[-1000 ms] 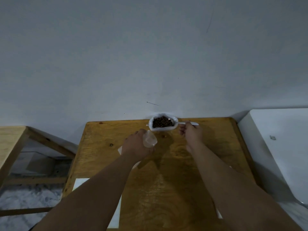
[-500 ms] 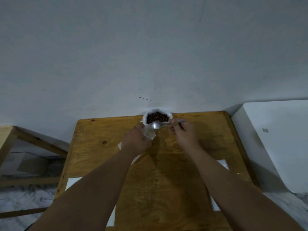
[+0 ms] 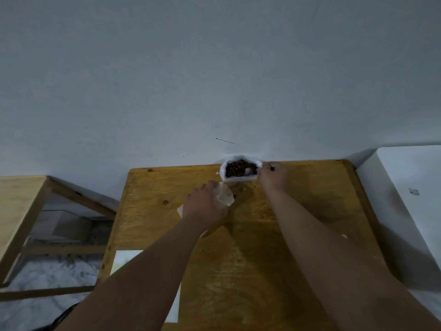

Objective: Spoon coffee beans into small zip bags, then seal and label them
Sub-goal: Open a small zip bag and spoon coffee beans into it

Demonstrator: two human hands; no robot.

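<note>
Grey wall [image 3: 214, 68] backs the wooden table [image 3: 298, 211] you work at. Your right hand [image 3: 272, 179] has its fingers curled on the handle of the spoon [image 3: 248, 172], pinching it. The spoon's bowl lies among the beans inside the open white bag of coffee beans [image 3: 238, 179], which stands at the table's far edge against the wall. Your left hand [image 3: 205, 207] grips the small clear zip bag [image 3: 223, 197], fingers wrapped round it, its mouth tilted up toward the bean bag and just short of it — whether it holds any beans, I cannot tell. Further out, a white sheet [image 3: 126, 259] lies at the table's near left. A white box [image 3: 405, 187] stands beside the table on your right, and a second wooden table [image 3: 19, 206] on your left.
</note>
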